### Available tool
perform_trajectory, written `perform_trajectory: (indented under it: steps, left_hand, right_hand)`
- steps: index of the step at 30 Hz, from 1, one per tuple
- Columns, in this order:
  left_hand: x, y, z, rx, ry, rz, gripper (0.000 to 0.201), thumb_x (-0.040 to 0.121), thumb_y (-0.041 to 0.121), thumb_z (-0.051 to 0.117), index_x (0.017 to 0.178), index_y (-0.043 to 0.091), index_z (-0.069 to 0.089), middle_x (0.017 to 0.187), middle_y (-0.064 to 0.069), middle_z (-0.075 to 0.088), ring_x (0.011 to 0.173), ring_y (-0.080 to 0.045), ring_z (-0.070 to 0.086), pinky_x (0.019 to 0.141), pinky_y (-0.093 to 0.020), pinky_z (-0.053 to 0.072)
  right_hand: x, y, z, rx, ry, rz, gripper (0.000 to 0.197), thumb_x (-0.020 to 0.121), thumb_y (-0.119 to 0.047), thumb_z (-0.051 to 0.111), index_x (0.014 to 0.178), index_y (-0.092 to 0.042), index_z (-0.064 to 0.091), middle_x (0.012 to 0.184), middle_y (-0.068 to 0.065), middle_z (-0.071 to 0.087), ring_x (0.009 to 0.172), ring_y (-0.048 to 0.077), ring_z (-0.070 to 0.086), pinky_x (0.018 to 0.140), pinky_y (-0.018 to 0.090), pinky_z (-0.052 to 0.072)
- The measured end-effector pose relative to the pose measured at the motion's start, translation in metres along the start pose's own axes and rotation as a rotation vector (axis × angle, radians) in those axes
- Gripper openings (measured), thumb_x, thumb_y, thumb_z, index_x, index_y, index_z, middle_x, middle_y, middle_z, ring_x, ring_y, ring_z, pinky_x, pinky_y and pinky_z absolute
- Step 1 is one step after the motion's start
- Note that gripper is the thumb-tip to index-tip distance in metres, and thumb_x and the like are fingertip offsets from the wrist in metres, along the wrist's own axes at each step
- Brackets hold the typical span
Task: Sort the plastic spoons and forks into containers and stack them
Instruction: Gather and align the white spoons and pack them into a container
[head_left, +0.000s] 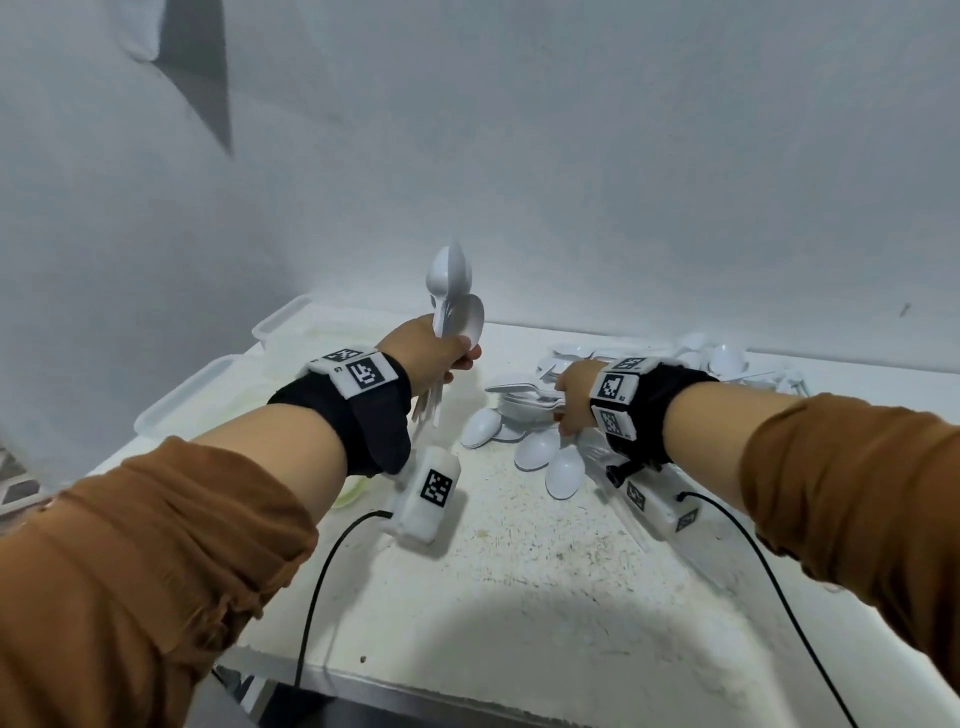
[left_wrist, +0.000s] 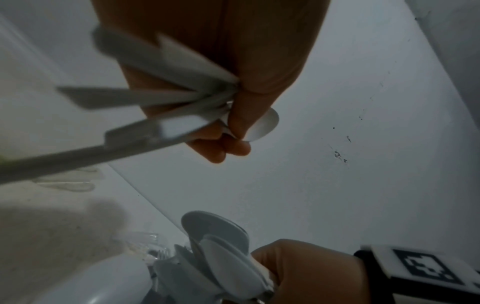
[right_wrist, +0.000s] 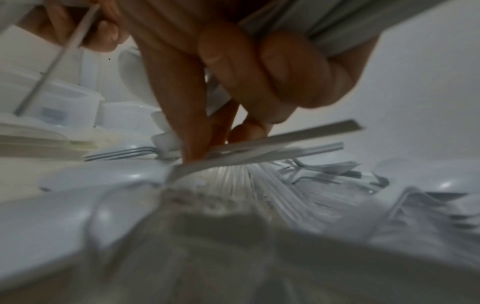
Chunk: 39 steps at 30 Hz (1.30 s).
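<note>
Your left hand (head_left: 434, 353) grips a raised bunch of white plastic spoons (head_left: 453, 296), bowls up; your right hand (head_left: 574, 397) is curled around more spoons down in the cutlery pile (head_left: 524, 441). White table (head_left: 519, 571), largest, carries translucent lidded containers (head_left: 218, 384) left by the wall, then the pile with forks (right_wrist: 124, 154). Wristband markers (head_left: 363, 374) show only coded squares; small lettering unreadable.
</note>
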<state>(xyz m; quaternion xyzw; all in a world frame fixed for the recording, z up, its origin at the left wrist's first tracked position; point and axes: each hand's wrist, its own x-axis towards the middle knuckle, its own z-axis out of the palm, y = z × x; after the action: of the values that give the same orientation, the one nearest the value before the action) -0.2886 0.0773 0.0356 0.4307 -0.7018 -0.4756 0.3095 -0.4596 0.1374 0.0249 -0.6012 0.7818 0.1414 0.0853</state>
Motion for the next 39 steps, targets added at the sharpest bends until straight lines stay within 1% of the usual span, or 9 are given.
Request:
perform_trajectory:
  steps: [3, 8, 13, 18, 21, 24, 30, 36, 39]
  left_hand:
    - [0.005, 0.0, 0.001, 0.11, -0.001, 0.01, 0.016, 0.095, 0.015, 0.042, 0.083, 0.021, 0.052, 0.08, 0.011, 0.061, 0.082, -0.011, 0.061, 0.081, -0.026, 0.043]
    - [0.013, 0.001, 0.007, 0.205, 0.003, 0.01, 0.023, 0.097, 0.032, 0.041, 0.082, 0.019, 0.052, 0.082, 0.005, 0.06, 0.078, -0.017, 0.055, 0.077, -0.03, 0.042]
    - [0.023, 0.002, 0.017, 0.358, 0.004, -0.05, 0.035, 0.098, 0.036, 0.041, 0.101, 0.007, 0.061, 0.11, -0.012, 0.064, 0.088, -0.027, 0.054, 0.081, -0.031, 0.041]
    - [0.03, 0.002, 0.031, 0.343, -0.032, -0.165, 0.055, 0.094, 0.057, 0.035, 0.072, 0.011, 0.056, 0.073, -0.004, 0.055, 0.063, -0.022, 0.048, 0.066, -0.028, 0.036]
    - [0.037, -0.004, 0.036, 0.419, -0.073, -0.195, 0.055, 0.093, 0.057, 0.037, 0.068, 0.011, 0.053, 0.079, -0.007, 0.058, 0.072, -0.024, 0.051, 0.077, -0.028, 0.036]
    - [0.042, -0.01, 0.037, 0.481, -0.136, -0.217, 0.06, 0.087, 0.063, 0.044, 0.086, 0.005, 0.058, 0.09, -0.008, 0.06, 0.085, -0.025, 0.056, 0.082, -0.031, 0.04]
    - [0.051, -0.021, 0.049, 0.999, -0.22, -0.161, 0.042, 0.081, 0.054, 0.062, 0.08, 0.013, 0.052, 0.072, -0.001, 0.052, 0.07, -0.019, 0.054, 0.062, -0.026, 0.041]
    - [0.059, -0.028, 0.05, 1.087, -0.258, -0.118, 0.033, 0.083, 0.037, 0.064, 0.1, 0.011, 0.055, 0.082, -0.002, 0.052, 0.082, -0.024, 0.053, 0.075, -0.03, 0.046]
    - [0.061, -0.029, 0.049, 1.085, -0.279, -0.138, 0.027, 0.082, 0.035, 0.065, 0.088, 0.012, 0.052, 0.074, 0.0, 0.051, 0.08, -0.024, 0.053, 0.071, -0.03, 0.043]
  right_hand:
    - [-0.002, 0.002, -0.004, 0.059, -0.011, -0.002, 0.048, 0.086, -0.025, 0.066, 0.128, -0.006, 0.052, 0.126, 0.011, 0.056, 0.107, 0.023, 0.055, 0.089, 0.03, 0.044]
    - [-0.013, 0.009, -0.019, -0.015, 0.014, -0.015, 0.011, 0.091, -0.024, 0.055, 0.093, -0.012, 0.056, 0.064, 0.001, 0.043, 0.056, 0.017, 0.043, 0.044, 0.017, 0.035]
    - [-0.029, 0.031, -0.028, 0.164, 0.047, 0.095, 0.016, 0.086, -0.018, 0.054, 0.081, -0.012, 0.068, 0.059, -0.006, 0.055, 0.044, 0.01, 0.045, 0.047, 0.02, 0.038]
    - [-0.04, 0.053, -0.026, 0.396, 0.147, 0.189, 0.023, 0.083, -0.025, 0.061, 0.063, -0.015, 0.056, 0.049, -0.004, 0.054, 0.042, 0.011, 0.047, 0.044, 0.017, 0.035]
    - [-0.043, 0.061, -0.022, 0.504, 0.184, 0.228, 0.024, 0.08, -0.03, 0.065, 0.061, -0.017, 0.058, 0.058, -0.001, 0.057, 0.055, 0.018, 0.051, 0.052, 0.022, 0.039]
    - [-0.045, 0.065, -0.016, 0.652, 0.191, 0.259, 0.029, 0.081, -0.028, 0.067, 0.058, -0.014, 0.057, 0.036, -0.007, 0.05, 0.031, 0.007, 0.044, 0.035, 0.012, 0.033]
    - [-0.041, 0.061, -0.006, 0.766, 0.207, 0.269, 0.027, 0.079, -0.031, 0.07, 0.061, -0.014, 0.059, 0.032, -0.007, 0.046, 0.029, 0.008, 0.041, 0.041, 0.019, 0.034]
    - [-0.039, 0.056, -0.005, 0.852, 0.205, 0.224, 0.021, 0.084, -0.024, 0.065, 0.067, -0.012, 0.061, 0.038, -0.008, 0.052, 0.025, 0.003, 0.038, 0.035, 0.012, 0.032]
    - [-0.04, 0.053, -0.004, 0.843, 0.196, 0.205, 0.022, 0.086, -0.022, 0.063, 0.068, -0.011, 0.061, 0.044, -0.007, 0.055, 0.024, 0.002, 0.037, 0.032, 0.008, 0.029]
